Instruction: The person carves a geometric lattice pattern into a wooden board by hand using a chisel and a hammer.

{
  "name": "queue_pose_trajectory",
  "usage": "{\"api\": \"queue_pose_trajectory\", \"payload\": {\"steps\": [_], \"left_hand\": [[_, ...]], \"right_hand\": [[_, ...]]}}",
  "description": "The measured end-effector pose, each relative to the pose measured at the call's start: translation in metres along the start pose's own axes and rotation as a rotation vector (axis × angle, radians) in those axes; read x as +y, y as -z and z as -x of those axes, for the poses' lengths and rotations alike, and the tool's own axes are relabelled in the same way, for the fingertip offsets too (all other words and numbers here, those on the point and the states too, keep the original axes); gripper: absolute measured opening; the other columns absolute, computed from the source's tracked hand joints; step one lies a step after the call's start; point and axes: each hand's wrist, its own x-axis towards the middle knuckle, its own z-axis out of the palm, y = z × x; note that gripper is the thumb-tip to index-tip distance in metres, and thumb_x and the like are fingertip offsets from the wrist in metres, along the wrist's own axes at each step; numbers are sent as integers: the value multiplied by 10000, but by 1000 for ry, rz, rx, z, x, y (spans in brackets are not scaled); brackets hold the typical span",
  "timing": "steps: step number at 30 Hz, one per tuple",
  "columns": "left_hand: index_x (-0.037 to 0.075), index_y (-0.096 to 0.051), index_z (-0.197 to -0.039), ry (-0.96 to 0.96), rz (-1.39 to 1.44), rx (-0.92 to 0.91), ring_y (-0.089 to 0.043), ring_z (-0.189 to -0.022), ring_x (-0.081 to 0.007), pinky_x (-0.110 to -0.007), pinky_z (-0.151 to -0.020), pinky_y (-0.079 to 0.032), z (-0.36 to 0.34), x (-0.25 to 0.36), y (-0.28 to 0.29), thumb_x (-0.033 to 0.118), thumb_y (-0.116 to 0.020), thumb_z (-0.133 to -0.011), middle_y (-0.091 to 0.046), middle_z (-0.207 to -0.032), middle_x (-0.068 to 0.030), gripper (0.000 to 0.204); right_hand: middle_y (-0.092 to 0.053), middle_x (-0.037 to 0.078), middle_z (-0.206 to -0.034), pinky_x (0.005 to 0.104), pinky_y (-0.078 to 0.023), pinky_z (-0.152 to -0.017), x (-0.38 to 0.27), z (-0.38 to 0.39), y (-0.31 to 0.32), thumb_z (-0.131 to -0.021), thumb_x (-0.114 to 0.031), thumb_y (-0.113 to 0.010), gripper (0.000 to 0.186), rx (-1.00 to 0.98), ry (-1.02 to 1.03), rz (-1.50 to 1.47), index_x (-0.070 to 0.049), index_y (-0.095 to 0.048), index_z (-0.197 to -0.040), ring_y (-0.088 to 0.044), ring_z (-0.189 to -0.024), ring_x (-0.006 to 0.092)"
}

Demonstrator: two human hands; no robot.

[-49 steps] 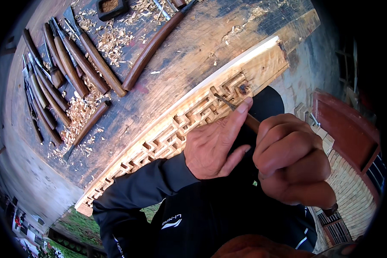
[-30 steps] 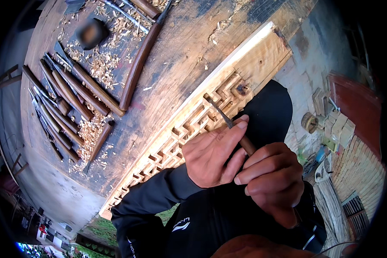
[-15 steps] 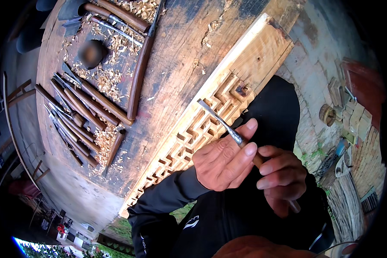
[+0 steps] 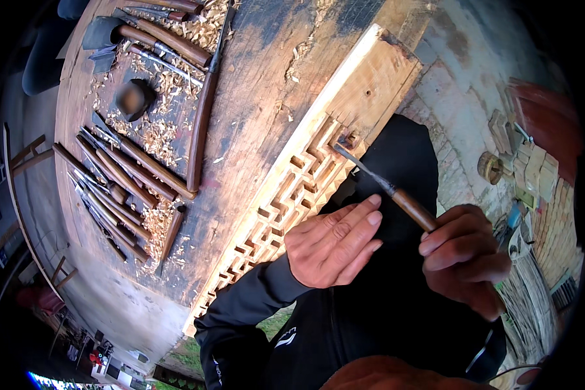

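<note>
My right hand (image 4: 468, 257) is closed round the end of a chisel's (image 4: 413, 208) wooden handle. The narrow steel blade points up and left. Its tip lies over the carved wooden board (image 4: 370, 81), beside a dark knot near the upper end of the carving; whether it touches the wood I cannot tell. My left hand (image 4: 335, 244) holds nothing, its fingers stretched out close together near the board's near edge, below the blade. Zigzag grooves and raised strips run down the pale board, and its upper end is plain with a small hole.
Several wooden-handled carving tools (image 4: 120, 172) lie on the workbench (image 4: 260, 123) at the left, among wood shavings (image 4: 159, 130). A long-handled tool (image 4: 205, 130) lies nearer. A dark round object (image 4: 133, 99) stands behind. Right, on the floor, are a wooden roll (image 4: 489, 169) and stacked wood pieces (image 4: 536, 170).
My left hand has let go of the chisel. My right hand has moved right, gripping the handle's end, and the blade tip has shifted toward the dark knot. The view has shifted slightly.
</note>
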Motion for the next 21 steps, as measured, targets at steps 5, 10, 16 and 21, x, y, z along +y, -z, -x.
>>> {"api": "queue_pose_trajectory", "payload": {"steps": [5,10,16,21], "left_hand": [[-44,-781,-1111,-37,-33,12,-795,-829,-255,-321,-695,-634,-6,2,-5,0,-872,-781,-804,-992,-178,345],[-16,-788,-1156,-32,-78,35,-749,-764,-184,-287,-634,-591,0,-1,-7,23,-850,-795,-799,-985,-115,368],[-58,-768,-1147,16,-17,-12,-790,-787,-265,-321,-657,-615,-4,2,-2,-1,-874,-786,-797,-943,-172,380],[-72,-767,-1153,-35,-33,0,-787,-757,-266,-316,-641,-611,-3,1,-3,-23,-853,-790,-796,-934,-176,376]], "right_hand": [[-649,66,-733,402,-386,-808,-9,-19,12,-1108,-728,-313,615,105,-121,-123,-162,-439,-902,-597,-618,191],[-592,20,-724,429,-350,-881,-9,-31,8,-1120,-710,-297,596,82,-125,-132,-178,-421,-880,-581,-671,171],[-570,-8,-788,376,-380,-825,-2,-47,3,-1146,-648,-271,557,96,-12,-112,-192,-403,-856,-548,-713,139],[-603,32,-855,255,-387,-682,12,-46,12,-1133,-679,-328,569,151,13,-404,-184,-399,-863,-499,-642,101]]}}
